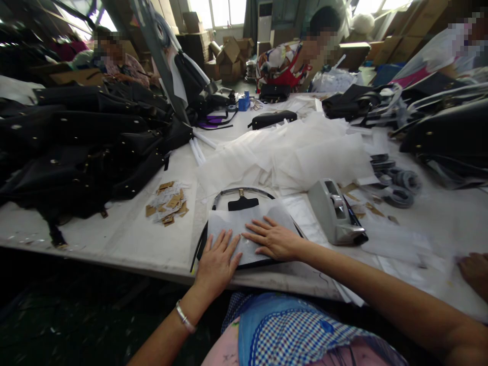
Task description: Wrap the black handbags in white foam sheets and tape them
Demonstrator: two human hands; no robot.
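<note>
A black handbag [243, 204] lies flat at the table's front edge, its curved handle pointing away from me. Over its body is spread a white sheet of wrapping paper [224, 219], which hides most of the bag. My left hand [218, 256] rests flat on the sheet's left part, fingers spread. Flat on the right part lies my right hand [273, 239], its fingers also stretched out and apart. Neither hand grips anything. Just right of the bag stands a grey tape dispenser [324, 211].
Small tagged packets [168, 203] lie to the left. Piled black bags [76, 152] fill the far left, more black bags [450, 132] the right. White sheets [282, 152] cover the middle, near grey tape rolls [402, 188]. A co-worker [282, 63] sits opposite; another person's hand [475, 272] shows at right.
</note>
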